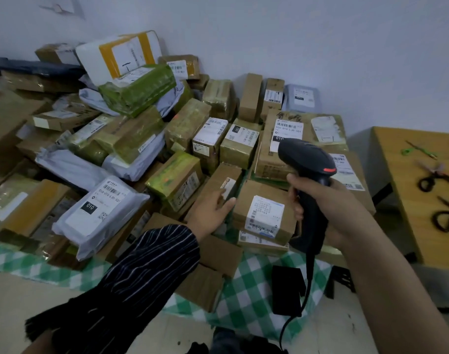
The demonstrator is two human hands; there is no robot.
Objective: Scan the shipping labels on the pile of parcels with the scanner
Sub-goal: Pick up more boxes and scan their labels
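Observation:
A big pile of parcels (131,139), cardboard boxes, grey mailer bags and green-taped packs, covers a table with a green checked cloth (251,284). My right hand (323,198) grips the handle of a black corded scanner (307,159), whose head points up and left over the boxes. A small brown box with a white shipping label (265,214) lies just left of the scanner handle. My left hand (210,213), in a striped sleeve, reaches forward with relaxed fingers, its fingertips at the left edge of that box and touching a long narrow box (218,185).
A wooden table (409,200) at the right holds several pairs of scissors (437,177) and a green-handled tool (417,149). A black adapter block (287,290) lies on the cloth by the scanner's cable. A white wall stands behind the pile.

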